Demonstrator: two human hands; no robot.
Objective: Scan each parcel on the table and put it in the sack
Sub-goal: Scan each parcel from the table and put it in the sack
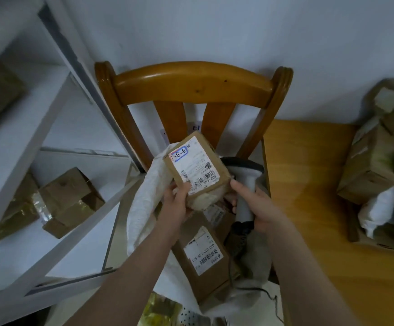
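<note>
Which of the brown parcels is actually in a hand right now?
The small parcel with the 3-3 sticker, held by the left hand over the sack. The larger labelled parcel lies inside the sack; the other parcels sit piled on the table.

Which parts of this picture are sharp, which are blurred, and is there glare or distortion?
In the head view, the middle is sharp: the parcel in the left hand has a readable label, beside the scanner in the right hand. The pile at the right edge is blurred, the shelf rails slant from the wide lens, and the chair rail shows glare.
</note>
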